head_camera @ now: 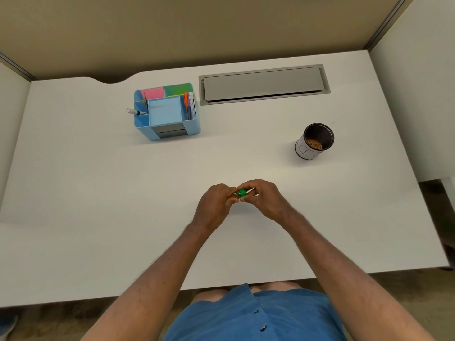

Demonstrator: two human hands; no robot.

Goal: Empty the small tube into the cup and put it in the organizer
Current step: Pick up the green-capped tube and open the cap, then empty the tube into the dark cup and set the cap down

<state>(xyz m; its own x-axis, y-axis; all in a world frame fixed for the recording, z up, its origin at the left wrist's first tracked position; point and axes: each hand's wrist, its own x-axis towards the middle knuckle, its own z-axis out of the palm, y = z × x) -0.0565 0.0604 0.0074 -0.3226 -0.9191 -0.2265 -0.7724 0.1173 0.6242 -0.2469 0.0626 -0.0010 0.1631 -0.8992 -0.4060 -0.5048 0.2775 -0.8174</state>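
Both my hands meet over the middle of the white desk (98,193). Between them is the small tube (240,193), of which mainly a green cap shows; the rest is hidden by fingers. My left hand (214,203) grips one end and my right hand (264,196) pinches the green cap end. The cup (315,141), a black mesh cylinder with a white patterned sleeve, stands upright to the far right with some orange-brown bits at its bottom. The blue organizer (167,112) sits at the far left-centre, holding sticky notes, pens and a marker.
A grey cable hatch (263,84) is set flush in the desk behind the cup. Beige partition walls close off the back and sides. The desk's front edge runs just above my lap.
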